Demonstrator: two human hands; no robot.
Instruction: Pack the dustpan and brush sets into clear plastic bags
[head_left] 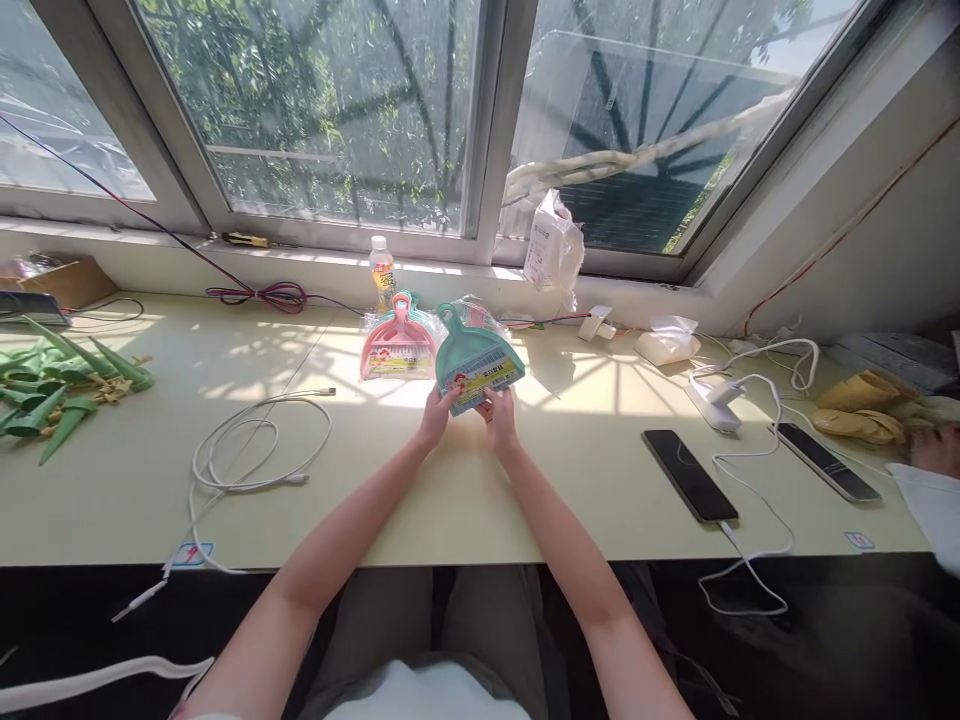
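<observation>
A green dustpan (471, 345) with a yellow printed label is held up over the table, its handle pointing away from me. My left hand (435, 415) grips its lower left corner, thumb on the front. On the lower right edge, my right hand (498, 414) has its fingers closed around the rim. Just left of it lies a pink dustpan (399, 338) in clear wrapping, with a similar label and green edges showing behind it. Partly hidden behind the green one is another clear-wrapped item (484, 314) with pink in it.
A drink bottle (382, 272) stands by the window sill. A white cable (262, 450) lies coiled at left, near green cone-shaped pieces (67, 385). At right are a phone (690, 474), a second phone (829, 462) and a power strip (712, 405). Another person's sleeve (930, 510) shows at the right edge.
</observation>
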